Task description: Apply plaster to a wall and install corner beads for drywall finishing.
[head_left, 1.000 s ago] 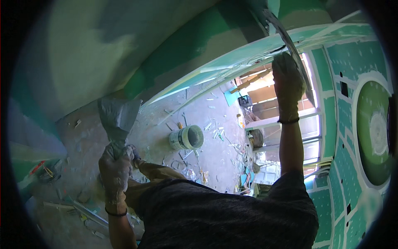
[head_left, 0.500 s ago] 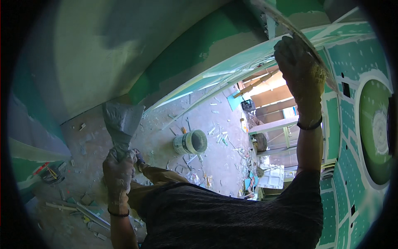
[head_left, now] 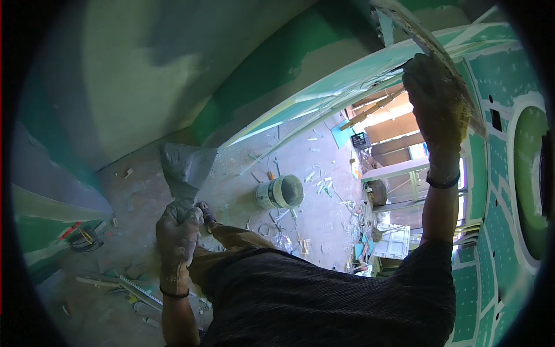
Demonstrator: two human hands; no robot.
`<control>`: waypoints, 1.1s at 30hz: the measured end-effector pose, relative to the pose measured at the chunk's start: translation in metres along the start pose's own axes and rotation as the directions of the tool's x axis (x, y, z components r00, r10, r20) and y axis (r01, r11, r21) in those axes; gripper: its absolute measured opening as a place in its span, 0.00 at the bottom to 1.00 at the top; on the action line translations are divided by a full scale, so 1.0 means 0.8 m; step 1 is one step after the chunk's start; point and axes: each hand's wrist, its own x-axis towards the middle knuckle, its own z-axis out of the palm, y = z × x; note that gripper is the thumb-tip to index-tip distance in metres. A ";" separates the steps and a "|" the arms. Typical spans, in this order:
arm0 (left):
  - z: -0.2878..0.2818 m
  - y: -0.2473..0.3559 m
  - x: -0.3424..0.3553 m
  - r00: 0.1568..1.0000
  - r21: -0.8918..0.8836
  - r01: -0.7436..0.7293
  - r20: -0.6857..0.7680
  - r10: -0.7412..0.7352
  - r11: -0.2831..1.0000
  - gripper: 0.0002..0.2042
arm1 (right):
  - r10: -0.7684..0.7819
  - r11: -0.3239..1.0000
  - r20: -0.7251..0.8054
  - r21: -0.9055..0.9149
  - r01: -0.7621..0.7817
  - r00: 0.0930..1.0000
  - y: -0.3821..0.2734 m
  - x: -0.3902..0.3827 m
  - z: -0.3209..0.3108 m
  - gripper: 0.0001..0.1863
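Note:
In my left hand (head_left: 178, 231), gloved and closed low on the left, is the handle of a wide drywall taping knife (head_left: 188, 168). Its broad grey blade points up and away, smeared with compound. My right hand (head_left: 436, 107), also gloved, is raised at the upper right and wrapped around a long flat plastering tool (head_left: 425, 33). That tool shows nearly edge-on, crusted with pale compound; whether it is a trowel or a hawk I cannot tell. Close above my left hand's side rises a smooth plastered wall (head_left: 121, 87). The right tool is near a green board band.
A compound bucket (head_left: 267, 195) stands on the floor ahead. Offcuts and scraps litter the floor around it. Cables (head_left: 87, 238) and metal strips (head_left: 139, 292) lie at left. A black crate (head_left: 361, 140) sits farther off. Green board walls (head_left: 480, 272) curve along the right.
The whole view has shifted, so the bucket, walls and both hands appear farther right. Both hands keep their hold on their tools.

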 end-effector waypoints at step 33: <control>0.182 0.153 -0.079 0.932 0.711 -0.038 0.279 -0.232 0.703 0.04 | -0.359 -0.860 0.288 0.268 -0.434 0.888 -0.282 -0.193 0.244 0.29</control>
